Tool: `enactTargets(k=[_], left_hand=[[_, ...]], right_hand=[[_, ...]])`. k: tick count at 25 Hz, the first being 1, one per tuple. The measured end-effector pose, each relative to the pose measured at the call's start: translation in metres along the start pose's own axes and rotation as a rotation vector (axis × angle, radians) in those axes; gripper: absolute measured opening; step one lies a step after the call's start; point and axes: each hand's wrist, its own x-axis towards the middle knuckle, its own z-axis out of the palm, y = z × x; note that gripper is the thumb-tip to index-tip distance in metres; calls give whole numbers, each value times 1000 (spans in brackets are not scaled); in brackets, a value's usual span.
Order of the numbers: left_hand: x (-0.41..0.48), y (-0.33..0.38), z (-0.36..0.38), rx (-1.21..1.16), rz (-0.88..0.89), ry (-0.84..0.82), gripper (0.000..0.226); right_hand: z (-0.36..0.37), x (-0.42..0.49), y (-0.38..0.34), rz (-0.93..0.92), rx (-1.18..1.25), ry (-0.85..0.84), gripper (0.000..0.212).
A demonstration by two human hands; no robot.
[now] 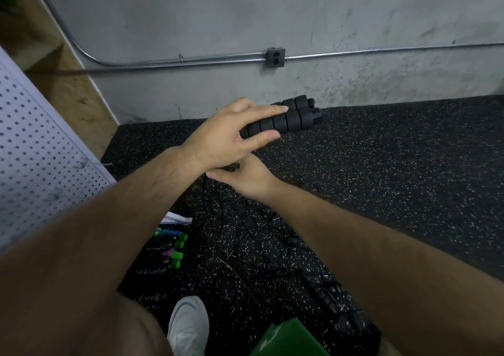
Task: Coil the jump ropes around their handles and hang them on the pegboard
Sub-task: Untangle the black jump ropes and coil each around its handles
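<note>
My left hand (231,131) holds a pair of black ribbed jump-rope handles (289,116) side by side, thumb and fingers lying along them, their ends pointing right toward the wall. My right hand (245,177) sits just beneath the left wrist, fingers hidden under it, with something dark at its fingertips that I cannot make out. A thin black rope (245,235) lies in loose tangles on the floor below both hands. A white pegboard (41,148) leans at the left.
Green-and-purple jump-rope handles (171,246) lie on the black speckled rubber floor (381,164) near the pegboard's foot. My white shoe (188,325) and a green object (289,339) are at the bottom. A grey concrete wall with a conduit and outlet (275,57) stands behind.
</note>
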Motion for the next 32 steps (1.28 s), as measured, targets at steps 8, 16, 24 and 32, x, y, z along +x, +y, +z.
enactTargets(k=[8,16,24,32], left_hand=[[-16,-17,-25,-12,-47,21,49],[-27,-27,-30,46,28,-32,49],[-20,-15,-16,282,198,-154,52],[-12,-7,5,463,274,-158,52]], right_hand=[[13,12,-9,26,87,-91,22],[-91,-18,-7,171,-105,-235,27],[-152,-47,-7,324,54,-170,27],[-153,-58,-18,200,-341,165,26]])
